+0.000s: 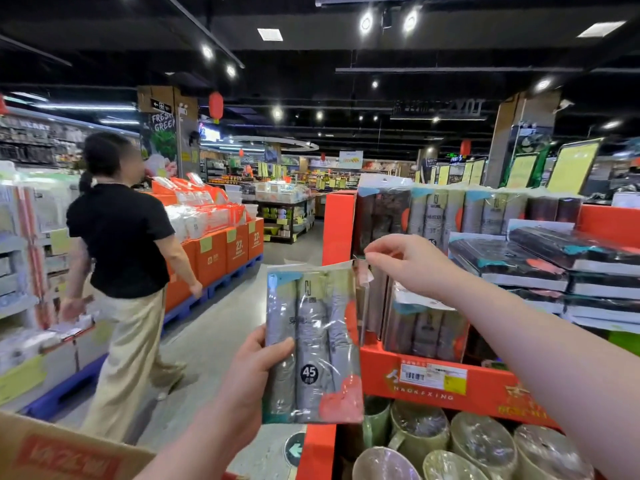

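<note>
I hold up a clear plastic pack of three grey rolls (311, 344), marked 45, in front of me. My left hand (258, 362) grips its lower left edge, thumb across the front. My right hand (405, 259) pinches the pack's top right corner from above. The pack hangs upright just left of an orange display stand (450, 382) that holds more packs of the same kind.
Flat dark packs (540, 268) are stacked on the stand at right; green cups (481, 441) sit in its lower bin. A person in a black top (121, 244) walks in the aisle at left. Orange boxes (225, 251) line the aisle. A cardboard box (59, 452) sits at the bottom left.
</note>
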### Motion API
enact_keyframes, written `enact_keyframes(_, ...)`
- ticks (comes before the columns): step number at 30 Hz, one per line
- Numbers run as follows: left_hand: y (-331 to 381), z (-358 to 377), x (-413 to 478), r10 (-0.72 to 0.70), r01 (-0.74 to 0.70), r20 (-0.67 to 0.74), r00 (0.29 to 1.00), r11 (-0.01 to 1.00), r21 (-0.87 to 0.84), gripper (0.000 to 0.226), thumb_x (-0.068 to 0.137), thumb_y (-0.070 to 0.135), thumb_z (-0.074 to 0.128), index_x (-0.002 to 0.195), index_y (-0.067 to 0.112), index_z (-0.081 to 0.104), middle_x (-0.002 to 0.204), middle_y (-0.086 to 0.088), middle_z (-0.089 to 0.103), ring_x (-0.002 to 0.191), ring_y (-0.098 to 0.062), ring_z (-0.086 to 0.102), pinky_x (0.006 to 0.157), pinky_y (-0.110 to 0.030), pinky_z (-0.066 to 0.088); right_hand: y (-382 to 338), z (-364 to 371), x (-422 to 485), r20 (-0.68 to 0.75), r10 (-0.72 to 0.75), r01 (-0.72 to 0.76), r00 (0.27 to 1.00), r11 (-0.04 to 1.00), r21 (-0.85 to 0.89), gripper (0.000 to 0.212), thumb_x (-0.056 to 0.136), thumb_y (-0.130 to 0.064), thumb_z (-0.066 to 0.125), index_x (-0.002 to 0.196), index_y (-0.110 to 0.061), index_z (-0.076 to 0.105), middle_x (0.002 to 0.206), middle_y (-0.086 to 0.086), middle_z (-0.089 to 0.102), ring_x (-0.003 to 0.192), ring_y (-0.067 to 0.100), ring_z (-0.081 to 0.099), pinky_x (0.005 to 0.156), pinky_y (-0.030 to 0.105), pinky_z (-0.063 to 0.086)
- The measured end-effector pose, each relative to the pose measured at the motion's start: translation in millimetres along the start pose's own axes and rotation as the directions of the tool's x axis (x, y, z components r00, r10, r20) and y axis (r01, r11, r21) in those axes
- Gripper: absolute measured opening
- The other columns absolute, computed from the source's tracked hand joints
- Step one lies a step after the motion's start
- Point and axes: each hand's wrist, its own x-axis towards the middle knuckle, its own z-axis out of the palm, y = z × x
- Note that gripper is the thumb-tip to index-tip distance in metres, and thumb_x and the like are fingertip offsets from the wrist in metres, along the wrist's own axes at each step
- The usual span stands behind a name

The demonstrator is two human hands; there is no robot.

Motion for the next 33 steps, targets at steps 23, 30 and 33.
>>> enact_keyframes(23,-71.2,23.7,17.5,-0.016,-0.341,0.341,0.94,-0.024,0.94,0.074,0.086,0.056,0.05,0.148,0.026,0.022,0.152,0.003,0.019,0.141,-0.015,0.021,0.115,-0.031,0.023,-10.0,-69.3,-5.9,-0.29,0.172,-0.214,0.941,0.969,-0.12,0.03,0.078,-0.034,0.074,0.102,-0.016,0.071,0.083,0.002,0.067,0.07,0.021,0.064,0.061,0.03,0.053)
enact_keyframes(30,-101.5,15.1,16.9,-0.223,-0.31,0.278,0.934,-0.119,0.943,0.081,0.085,0.066,0.046,0.149,0.025,0.02,0.159,0.005,0.005,0.147,-0.014,-0.002,0.118,-0.033,0.015,-18.3,-60.6,18.6,-0.354,0.071,-0.187,0.933,0.933,-0.306,0.05,0.083,-0.039,0.069,0.125,-0.014,0.062,0.119,0.003,0.064,0.107,0.022,0.058,0.083,0.031,0.045)
enact_keyframes(33,-104.6,12.9,19.5,-0.209,-0.313,0.285,0.935,-0.114,0.943,0.076,0.085,0.062,0.048,0.147,0.025,0.026,0.157,0.005,0.012,0.146,-0.015,0.005,0.118,-0.033,0.017,-17.4,-56.3,26.1,-0.351,0.068,-0.192,0.934,0.924,-0.331,0.053,0.084,-0.039,0.067,0.13,-0.013,0.058,0.129,0.005,0.059,0.117,0.025,0.054,0.092,0.035,0.045)
